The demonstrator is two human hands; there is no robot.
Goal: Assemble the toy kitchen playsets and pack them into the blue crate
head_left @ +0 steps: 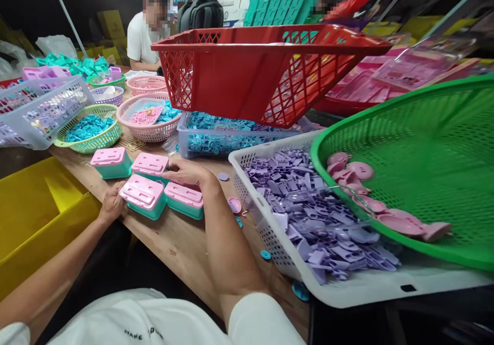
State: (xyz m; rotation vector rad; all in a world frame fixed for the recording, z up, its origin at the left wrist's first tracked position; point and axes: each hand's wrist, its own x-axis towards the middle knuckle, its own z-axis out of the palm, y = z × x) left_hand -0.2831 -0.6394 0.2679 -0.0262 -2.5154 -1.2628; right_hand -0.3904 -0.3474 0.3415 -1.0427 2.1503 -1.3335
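Note:
Four small boxes with pink lids and teal bases are grouped on the wooden table. My left hand has its fingers closed on the left side of the front box. Over the gap between the back middle box and the right box reaches my right hand; its fingertips are near both boxes and partly hidden, so its grip is unclear. The fourth box stands at the back left, touched by neither hand.
A white crate of purple parts and a green basket stand right. Behind are a red basket and bowls of blue parts. A yellow box lies left. Another person sits across the table.

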